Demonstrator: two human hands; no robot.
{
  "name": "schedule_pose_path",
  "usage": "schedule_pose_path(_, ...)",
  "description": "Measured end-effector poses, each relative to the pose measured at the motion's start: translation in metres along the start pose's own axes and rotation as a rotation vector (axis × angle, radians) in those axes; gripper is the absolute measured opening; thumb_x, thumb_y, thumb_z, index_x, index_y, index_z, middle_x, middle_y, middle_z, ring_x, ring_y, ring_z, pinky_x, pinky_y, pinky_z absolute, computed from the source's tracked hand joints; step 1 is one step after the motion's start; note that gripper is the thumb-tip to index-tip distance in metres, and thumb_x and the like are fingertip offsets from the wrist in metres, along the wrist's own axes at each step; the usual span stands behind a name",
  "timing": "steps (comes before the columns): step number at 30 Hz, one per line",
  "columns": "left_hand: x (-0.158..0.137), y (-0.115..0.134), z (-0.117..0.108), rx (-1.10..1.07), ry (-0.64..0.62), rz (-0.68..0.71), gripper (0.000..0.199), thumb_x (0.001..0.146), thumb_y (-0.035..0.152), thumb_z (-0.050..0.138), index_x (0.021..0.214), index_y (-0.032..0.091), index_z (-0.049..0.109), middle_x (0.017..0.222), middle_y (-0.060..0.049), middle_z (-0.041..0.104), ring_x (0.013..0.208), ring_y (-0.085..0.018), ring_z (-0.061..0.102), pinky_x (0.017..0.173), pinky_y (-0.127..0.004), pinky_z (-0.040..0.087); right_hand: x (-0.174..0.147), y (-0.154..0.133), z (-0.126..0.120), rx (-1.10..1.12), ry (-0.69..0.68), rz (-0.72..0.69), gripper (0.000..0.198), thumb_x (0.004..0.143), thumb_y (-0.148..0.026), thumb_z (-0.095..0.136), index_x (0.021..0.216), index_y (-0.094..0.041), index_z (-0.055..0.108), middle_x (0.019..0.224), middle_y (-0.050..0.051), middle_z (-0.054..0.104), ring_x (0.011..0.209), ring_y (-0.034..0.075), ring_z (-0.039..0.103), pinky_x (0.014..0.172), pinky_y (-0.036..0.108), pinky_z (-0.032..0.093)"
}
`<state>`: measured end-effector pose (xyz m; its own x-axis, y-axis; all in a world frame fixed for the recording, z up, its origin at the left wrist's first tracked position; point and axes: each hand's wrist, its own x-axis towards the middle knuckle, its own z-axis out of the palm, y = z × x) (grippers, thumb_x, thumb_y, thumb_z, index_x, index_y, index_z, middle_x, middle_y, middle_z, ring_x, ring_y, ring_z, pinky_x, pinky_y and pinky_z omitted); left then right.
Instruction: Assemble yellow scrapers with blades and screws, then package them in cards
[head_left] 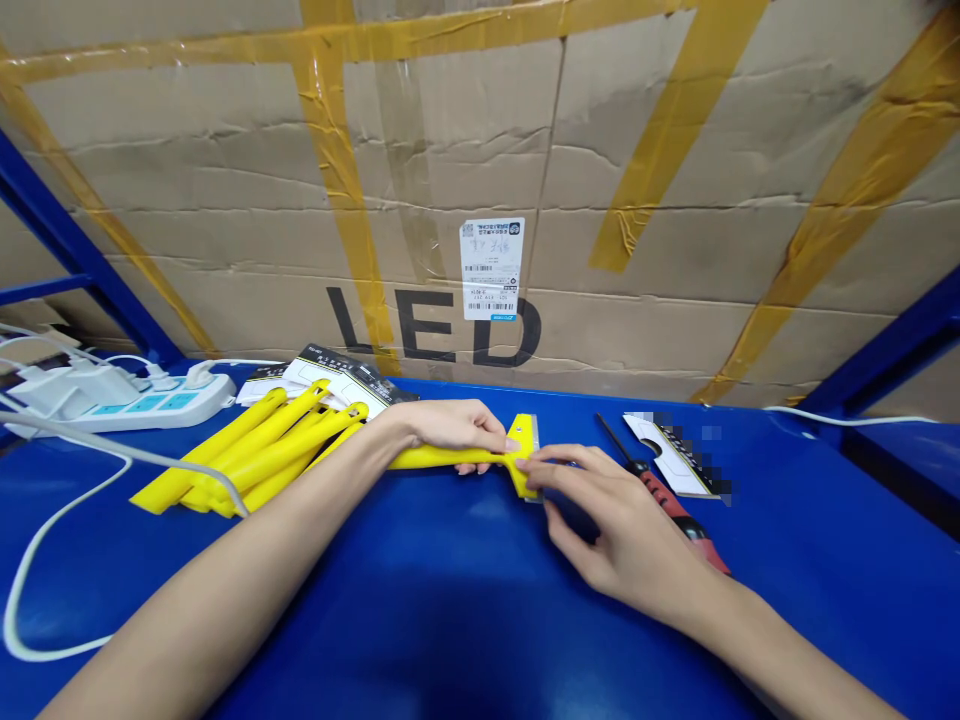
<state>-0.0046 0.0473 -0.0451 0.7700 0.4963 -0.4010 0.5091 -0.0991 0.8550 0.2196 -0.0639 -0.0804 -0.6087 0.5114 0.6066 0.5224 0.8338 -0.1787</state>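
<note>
A yellow scraper point(446, 457) lies sideways across the middle of the blue table, its head to the right with a metal blade along the far-right edge. My left hand point(457, 428) is closed round its handle near the neck, thumb at the base of the head. With its fingertips on the scraper's head, my right hand point(619, 520) grips the lower part near the blade; the thumb sits by the bottom corner. A red-and-black screwdriver point(675, 510) rests just beyond my right hand, partly hidden by it. Several more yellow scraper handles point(262, 450) are piled left of my left forearm.
Black-and-white packaging cards point(337, 375) lie behind the pile, and another card point(664, 450) is at the right. A white power strip point(165, 400) with plugs and cables occupies the left. Behind the blue table point(450, 620) stands a large taped cardboard box point(660, 310) between blue frame posts.
</note>
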Motion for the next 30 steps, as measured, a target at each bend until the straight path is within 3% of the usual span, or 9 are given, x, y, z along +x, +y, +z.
schedule_pose_path(4, -0.004, 0.005, 0.001, 0.071, 0.041, 0.028, 0.046, 0.087, 0.060, 0.065, 0.079, 0.015, 0.064, 0.068, 0.000, 0.064, 0.054, -0.011, 0.057, 0.058, -0.027, 0.043, 0.000, 0.003, -0.004, 0.255, 0.122, 0.285, 0.022, 0.089, -0.012, 0.057, 0.107, -0.020, 0.065, 0.119, 0.010, 0.073, 0.113, 0.023, 0.068, 0.097, 0.038, 0.055)
schedule_pose_path(7, -0.006, 0.012, 0.003, 0.099, 0.066, 0.038, 0.045, 0.089, 0.059, 0.063, 0.076, 0.016, 0.061, 0.068, 0.000, 0.063, 0.054, -0.011, 0.058, 0.057, -0.026, 0.044, 0.005, 0.008, -0.006, 0.400, 0.248, 0.627, 0.011, 0.090, -0.029, 0.064, 0.097, -0.020, 0.065, 0.098, 0.008, 0.076, 0.090, 0.022, 0.073, 0.084, 0.037, 0.058)
schedule_pose_path(9, -0.007, 0.017, 0.005, 0.115, 0.067, 0.067, 0.045, 0.090, 0.059, 0.061, 0.077, 0.016, 0.061, 0.069, 0.000, 0.064, 0.054, -0.011, 0.058, 0.056, -0.026, 0.045, 0.009, 0.011, -0.008, 0.576, 0.216, 0.839, 0.023, 0.088, -0.042, 0.068, 0.090, -0.019, 0.065, 0.076, 0.005, 0.074, 0.069, 0.019, 0.070, 0.069, 0.033, 0.058)
schedule_pose_path(11, -0.007, 0.021, 0.008, 0.129, 0.074, 0.102, 0.044, 0.092, 0.058, 0.060, 0.078, 0.016, 0.061, 0.070, 0.000, 0.064, 0.054, -0.011, 0.058, 0.056, -0.025, 0.044, 0.013, 0.013, -0.010, 0.802, 0.100, 0.959, 0.033, 0.082, -0.049, 0.074, 0.085, -0.017, 0.067, 0.067, 0.004, 0.071, 0.062, 0.016, 0.067, 0.063, 0.029, 0.057)
schedule_pose_path(14, -0.007, 0.027, 0.012, 0.157, 0.107, 0.121, 0.041, 0.093, 0.054, 0.059, 0.077, 0.017, 0.060, 0.070, 0.000, 0.064, 0.055, -0.010, 0.058, 0.056, -0.023, 0.044, 0.015, 0.011, -0.013, 1.051, -0.007, 1.029, 0.038, 0.073, -0.050, 0.082, 0.078, -0.014, 0.072, 0.071, 0.005, 0.073, 0.065, 0.014, 0.068, 0.065, 0.025, 0.056)
schedule_pose_path(17, -0.007, 0.031, 0.016, 0.188, 0.123, 0.105, 0.040, 0.093, 0.052, 0.059, 0.075, 0.017, 0.060, 0.069, 0.001, 0.064, 0.054, -0.010, 0.058, 0.056, -0.023, 0.045, 0.014, 0.009, -0.014, 1.171, -0.012, 1.055, 0.037, 0.072, -0.049, 0.084, 0.081, -0.014, 0.076, 0.076, 0.006, 0.075, 0.071, 0.015, 0.071, 0.067, 0.024, 0.058)
schedule_pose_path(30, -0.010, 0.042, 0.022, 0.258, 0.132, 0.082, 0.044, 0.091, 0.057, 0.060, 0.072, 0.018, 0.057, 0.065, 0.003, 0.059, 0.052, -0.010, 0.056, 0.053, -0.023, 0.040, 0.012, 0.009, -0.011, 1.248, 0.009, 1.122, 0.034, 0.065, -0.040, 0.092, 0.079, -0.014, 0.074, 0.069, 0.003, 0.073, 0.064, 0.013, 0.071, 0.061, 0.023, 0.057)
